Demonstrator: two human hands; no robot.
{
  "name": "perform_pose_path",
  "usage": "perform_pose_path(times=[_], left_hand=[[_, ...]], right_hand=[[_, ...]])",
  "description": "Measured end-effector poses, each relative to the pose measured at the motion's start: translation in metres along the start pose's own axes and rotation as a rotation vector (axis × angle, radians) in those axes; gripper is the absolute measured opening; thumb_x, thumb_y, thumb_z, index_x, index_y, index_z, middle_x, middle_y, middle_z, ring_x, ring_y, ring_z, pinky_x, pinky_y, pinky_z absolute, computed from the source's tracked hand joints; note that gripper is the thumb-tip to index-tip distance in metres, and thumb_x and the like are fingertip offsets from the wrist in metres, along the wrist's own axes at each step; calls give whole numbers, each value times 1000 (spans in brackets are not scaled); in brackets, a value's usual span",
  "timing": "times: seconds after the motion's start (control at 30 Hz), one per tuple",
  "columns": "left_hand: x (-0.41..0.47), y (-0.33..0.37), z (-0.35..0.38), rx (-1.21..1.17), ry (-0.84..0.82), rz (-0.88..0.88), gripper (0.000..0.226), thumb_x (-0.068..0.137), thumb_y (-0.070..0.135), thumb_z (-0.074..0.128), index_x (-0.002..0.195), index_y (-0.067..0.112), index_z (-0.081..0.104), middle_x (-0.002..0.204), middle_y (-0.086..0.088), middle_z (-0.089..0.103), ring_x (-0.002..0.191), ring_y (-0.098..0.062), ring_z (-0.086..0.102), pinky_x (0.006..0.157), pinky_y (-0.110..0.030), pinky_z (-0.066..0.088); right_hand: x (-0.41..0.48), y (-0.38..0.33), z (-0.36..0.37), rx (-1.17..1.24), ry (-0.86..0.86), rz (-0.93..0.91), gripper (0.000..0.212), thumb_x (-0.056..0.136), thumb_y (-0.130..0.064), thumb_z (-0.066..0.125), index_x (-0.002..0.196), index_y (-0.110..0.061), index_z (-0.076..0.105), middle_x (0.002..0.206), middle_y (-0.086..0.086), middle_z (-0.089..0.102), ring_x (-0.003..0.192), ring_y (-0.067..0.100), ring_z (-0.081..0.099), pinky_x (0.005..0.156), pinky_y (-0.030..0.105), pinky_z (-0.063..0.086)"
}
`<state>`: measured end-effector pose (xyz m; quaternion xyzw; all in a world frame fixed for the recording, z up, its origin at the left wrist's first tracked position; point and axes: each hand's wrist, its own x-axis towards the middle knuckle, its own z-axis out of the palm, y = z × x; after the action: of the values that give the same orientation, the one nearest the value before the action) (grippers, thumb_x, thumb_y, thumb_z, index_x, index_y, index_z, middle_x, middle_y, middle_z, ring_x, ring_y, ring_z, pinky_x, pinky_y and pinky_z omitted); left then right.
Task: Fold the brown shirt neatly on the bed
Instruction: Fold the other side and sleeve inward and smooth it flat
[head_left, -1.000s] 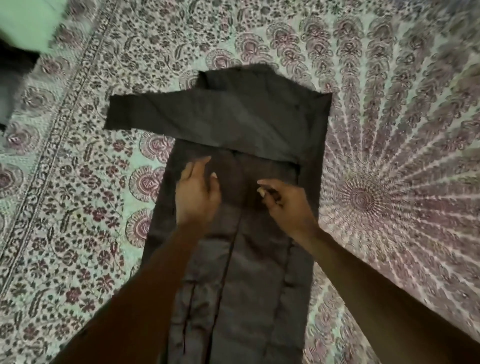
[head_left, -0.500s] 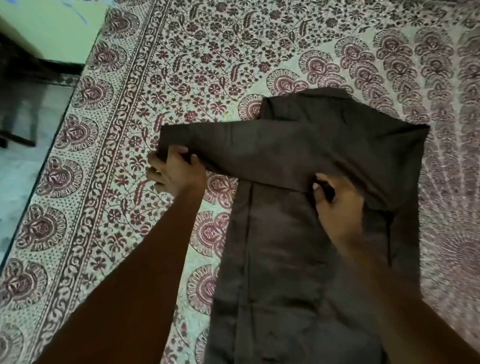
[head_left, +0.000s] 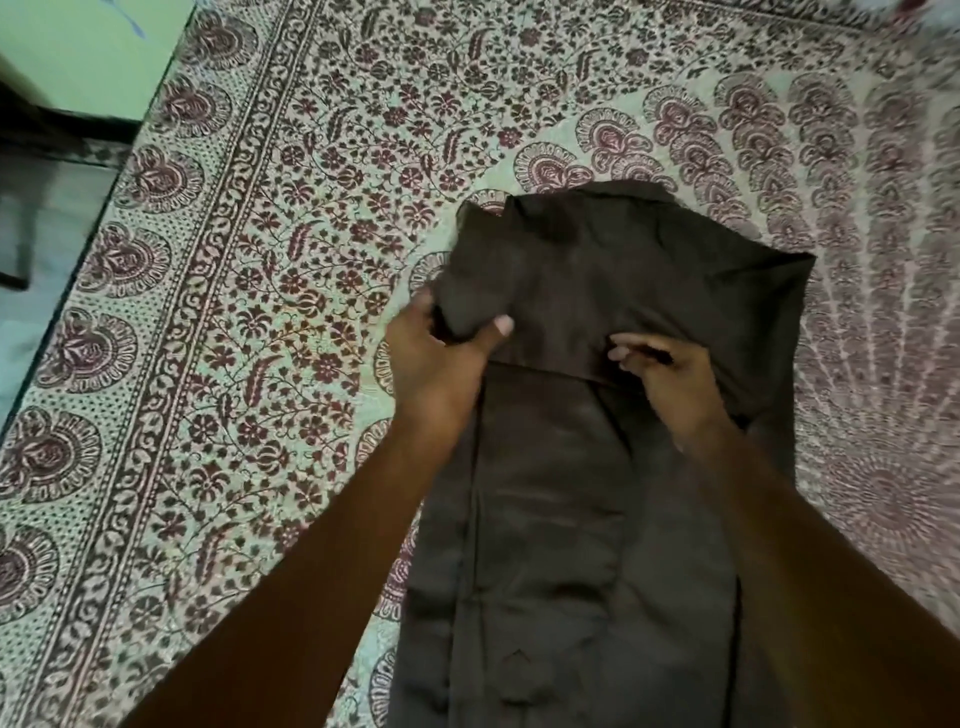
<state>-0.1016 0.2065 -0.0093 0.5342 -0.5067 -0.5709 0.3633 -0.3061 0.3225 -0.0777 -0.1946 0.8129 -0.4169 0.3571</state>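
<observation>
The bed was covered by a floral printed sheet, and the brown shirt was laid lengthwise along it, sides turned in. The sleeve was pinched by the left hand, seemingly to be doubled back over the chest. The fold line was pressed flat by the right hand, fingers loose, nothing gripped. Bare floor was glimpsed far left.
</observation>
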Motion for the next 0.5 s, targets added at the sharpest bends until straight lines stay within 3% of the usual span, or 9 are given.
perform_pose_path(times=[0.07, 0.13, 0.2, 0.27, 0.37, 0.43, 0.5], left_hand=[[-39, 0, 16, 41, -216, 46, 39, 74, 1, 89, 108, 11, 72, 101, 2, 78, 94, -8, 74, 84, -25, 61], [-80, -9, 32, 125, -396, 63, 42, 75, 8, 91, 113, 9, 73, 109, 0, 78, 100, -8, 73, 90, -23, 58], [-120, -28, 41, 208, -510, 83, 43, 76, 16, 91, 114, 10, 75, 112, 0, 78, 104, -8, 73, 92, -24, 58], [-160, -49, 45, 258, -611, 64, 32, 77, 18, 86, 108, 24, 76, 107, 10, 77, 103, -2, 71, 91, -21, 56], [-209, -73, 38, 355, -762, 53, 41, 80, 11, 79, 94, 49, 73, 96, 21, 74, 97, 3, 69, 83, -22, 53], [-237, -87, 29, 448, -833, 155, 44, 79, 3, 76, 96, 43, 75, 97, 18, 72, 95, -2, 69, 78, -27, 54], [-262, -95, 16, 480, -904, 205, 42, 78, -8, 74, 100, 28, 78, 100, 14, 70, 99, -3, 67, 79, -24, 54]], right_hand=[[-9, -12, -8, 195, -22, 73, 24, 102, -22, 62, 86, -22, 80, 85, -3, 78, 86, 14, 73, 105, 52, 52], [-31, -15, -26, 429, -50, 154, 36, 106, -42, 50, 92, -23, 78, 84, -7, 80, 91, 14, 75, 98, 48, 55], [-65, -11, -44, 720, -241, 109, 50, 108, -53, 38, 124, -19, 70, 122, 0, 76, 124, 22, 65, 107, 43, 49], [-104, 5, -66, 884, -339, 115, 54, 107, -50, 47, 142, -11, 60, 145, 9, 62, 137, 26, 56, 118, 44, 40], [-152, 48, -90, 562, -194, 252, 31, 87, -20, 80, 113, -4, 76, 112, 13, 77, 105, 26, 74, 104, 49, 55], [-183, 79, -100, 410, -114, 255, 22, 73, -7, 86, 93, -4, 78, 89, 9, 80, 83, 19, 76, 84, 40, 61], [-216, 106, -106, 441, -84, 251, 14, 76, 3, 83, 85, -7, 78, 82, 4, 80, 75, 15, 76, 73, 31, 59]])
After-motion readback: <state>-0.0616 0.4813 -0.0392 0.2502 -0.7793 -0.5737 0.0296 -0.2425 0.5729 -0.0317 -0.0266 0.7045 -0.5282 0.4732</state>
